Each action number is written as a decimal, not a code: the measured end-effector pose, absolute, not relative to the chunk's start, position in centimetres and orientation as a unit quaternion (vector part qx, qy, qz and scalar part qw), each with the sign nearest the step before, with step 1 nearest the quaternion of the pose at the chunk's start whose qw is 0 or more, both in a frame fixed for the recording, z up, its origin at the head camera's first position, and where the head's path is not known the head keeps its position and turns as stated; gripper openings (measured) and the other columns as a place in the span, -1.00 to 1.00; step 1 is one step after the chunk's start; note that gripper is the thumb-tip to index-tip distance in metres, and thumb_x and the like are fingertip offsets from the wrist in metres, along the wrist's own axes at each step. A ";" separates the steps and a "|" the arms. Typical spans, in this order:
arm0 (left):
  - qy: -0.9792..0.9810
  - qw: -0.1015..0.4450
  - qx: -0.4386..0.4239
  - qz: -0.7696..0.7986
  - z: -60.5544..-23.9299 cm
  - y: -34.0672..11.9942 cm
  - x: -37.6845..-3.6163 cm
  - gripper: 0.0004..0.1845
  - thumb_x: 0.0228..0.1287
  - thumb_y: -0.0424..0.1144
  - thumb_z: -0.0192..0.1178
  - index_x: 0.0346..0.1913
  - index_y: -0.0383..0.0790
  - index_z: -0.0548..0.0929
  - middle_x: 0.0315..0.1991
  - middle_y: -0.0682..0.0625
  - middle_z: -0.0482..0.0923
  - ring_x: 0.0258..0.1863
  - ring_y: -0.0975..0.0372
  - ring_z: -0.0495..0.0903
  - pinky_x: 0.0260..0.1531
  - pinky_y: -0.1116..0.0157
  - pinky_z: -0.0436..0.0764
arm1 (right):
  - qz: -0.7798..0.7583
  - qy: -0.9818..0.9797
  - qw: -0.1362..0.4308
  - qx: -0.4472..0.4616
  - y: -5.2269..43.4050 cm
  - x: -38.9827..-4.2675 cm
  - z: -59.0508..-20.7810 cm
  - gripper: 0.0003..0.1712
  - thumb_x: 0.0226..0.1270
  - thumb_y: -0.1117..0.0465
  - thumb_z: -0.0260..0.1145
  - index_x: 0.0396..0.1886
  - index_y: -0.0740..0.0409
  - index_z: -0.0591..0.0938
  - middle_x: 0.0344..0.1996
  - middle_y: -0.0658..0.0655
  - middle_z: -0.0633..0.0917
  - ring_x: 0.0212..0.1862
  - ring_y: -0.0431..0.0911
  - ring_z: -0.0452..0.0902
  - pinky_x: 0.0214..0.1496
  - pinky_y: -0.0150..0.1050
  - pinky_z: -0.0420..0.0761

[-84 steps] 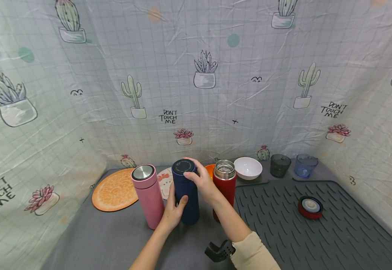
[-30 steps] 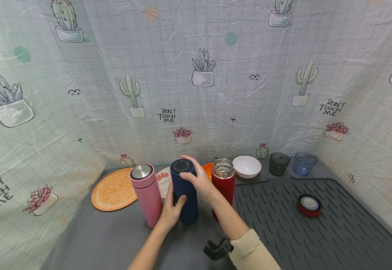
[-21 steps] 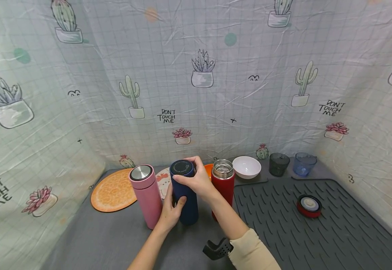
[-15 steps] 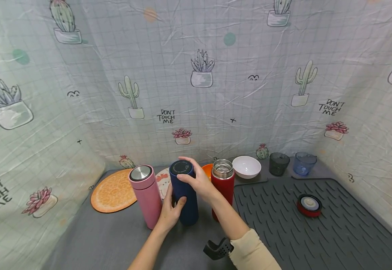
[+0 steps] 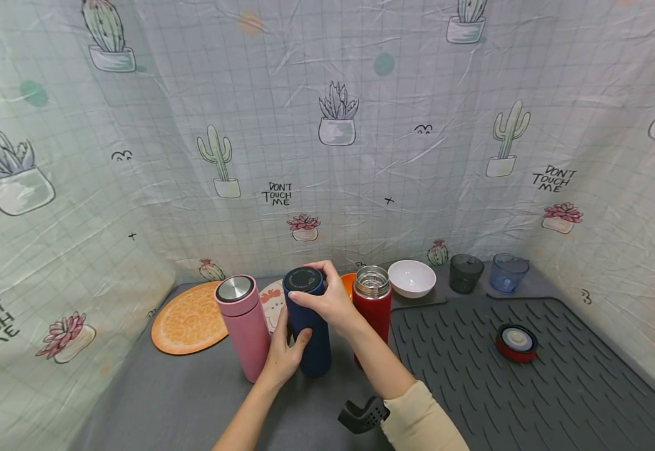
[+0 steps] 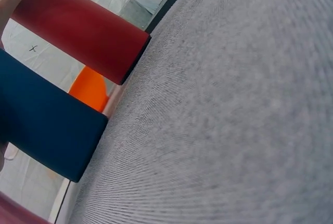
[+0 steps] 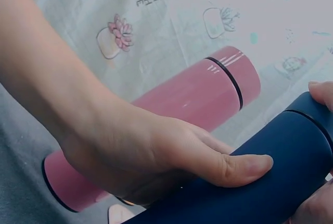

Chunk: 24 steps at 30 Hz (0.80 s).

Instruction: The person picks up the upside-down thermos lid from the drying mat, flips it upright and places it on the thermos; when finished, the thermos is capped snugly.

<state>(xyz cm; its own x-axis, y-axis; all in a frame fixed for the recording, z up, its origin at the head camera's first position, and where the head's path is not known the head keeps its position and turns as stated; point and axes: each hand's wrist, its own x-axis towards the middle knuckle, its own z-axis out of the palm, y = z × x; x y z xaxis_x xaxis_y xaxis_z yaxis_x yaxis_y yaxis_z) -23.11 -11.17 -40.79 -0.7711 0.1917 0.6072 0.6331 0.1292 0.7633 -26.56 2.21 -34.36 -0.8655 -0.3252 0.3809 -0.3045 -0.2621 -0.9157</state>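
Navy-blue cylindrical flask (image 5: pixel 307 326) stands upright on the grey surface (image 5: pixel 181 394), between the pink cylindrical flask with a steel-topped cap (image 5: pixel 245 326) and the red flask with an open steel mouth (image 5: pixel 374 307), close beside both. I have my left hand (image 5: pixel 286 354) wrapped round its lower body, thumb across the front and the fingers (image 7: pixel 229 169) curled behind; from the right wrist view the thumb lies flat along the blue wall. My right hand (image 5: pixel 327 300) sits on top, its fingers closed round the dark round cap (image 5: pixel 303 279) from the right side. In the left wrist view I see only the blue base (image 6: pixel 47 130) and the red base (image 6: pixel 83 36) resting on the grey cloth, with an orange shape between them. Behind the flasks lie a round orange-slice mat (image 5: pixel 189 318), a small round coaster with a cartoon print (image 5: pixel 273 299) and an orange dish (image 5: pixel 349 283), mostly hidden. Further right, a white bowl (image 5: pixel 412 278), a dark smoky tumbler (image 5: pixel 466 273) and a blue tumbler (image 5: pixel 509 273) line the back edge. On the ribbed dark-grey draining mat (image 5: pixel 474 388) lies a red round lid with a pale inner face (image 5: pixel 516 343), well apart from the flasks. A cactus-print sheet (image 5: pixel 327 125) closes off the back and sides.
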 end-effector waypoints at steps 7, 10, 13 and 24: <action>-0.737 0.171 -0.269 -0.596 -40.8 -11.2 -22.9 -0.30 0.22 -0.53 0.06 0.37 -0.35 0.01 0.24 -0.28 0.25 0.14 0.11 0.36 0.10 0.30 0.36 | -0.739 0.630 -0.008 -0.241 2.0 -26.3 -34.3 -0.37 0.08 0.36 0.33 0.12 0.19 0.24 -0.01 0.26 0.45 -0.06 0.03 0.49 0.01 -0.11 0.51; -0.744 0.167 -0.269 -0.589 -40.8 -11.2 -22.7 -0.31 0.23 -0.52 0.05 0.37 -0.35 0.00 0.23 -0.28 0.25 0.13 0.05 0.36 0.10 0.26 0.38 | -0.734 0.637 -0.003 -0.235 2.1 -26.0 -34.4 -0.37 0.12 0.33 0.33 0.13 0.16 0.23 0.00 0.24 0.44 -0.06 0.02 0.49 0.02 -0.10 0.50; -0.751 0.164 -0.269 -0.580 -40.8 -11.3 -22.5 -0.33 0.25 -0.51 0.03 0.37 -0.36 -0.02 0.24 -0.29 0.23 0.14 0.02 0.34 0.10 0.23 0.38 | -0.728 0.645 0.000 -0.232 2.2 -25.8 -34.4 -0.37 0.14 0.30 0.32 0.16 0.17 0.22 0.01 0.22 0.44 -0.05 0.01 0.48 0.03 -0.09 0.49; -0.789 0.208 -0.283 -0.505 -40.8 -11.8 -22.7 -0.37 0.28 -0.46 0.03 0.34 -0.40 0.01 0.22 -0.28 0.27 0.14 -0.02 0.37 0.06 0.04 0.40 | -0.607 0.762 -0.060 -0.219 3.0 -24.5 -33.1 -0.26 0.13 0.01 0.35 0.27 0.05 0.28 0.11 0.13 0.36 0.07 -0.03 0.35 0.06 -0.06 0.45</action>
<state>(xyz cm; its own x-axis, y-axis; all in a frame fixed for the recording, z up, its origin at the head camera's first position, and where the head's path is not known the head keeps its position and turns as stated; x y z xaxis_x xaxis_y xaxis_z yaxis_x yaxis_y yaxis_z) -22.71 -11.83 -40.80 -0.7535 0.2371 0.6132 0.6561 0.3302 0.6786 -24.54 3.03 -33.06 -0.8965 -0.2619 0.3573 -0.4068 0.1672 -0.8981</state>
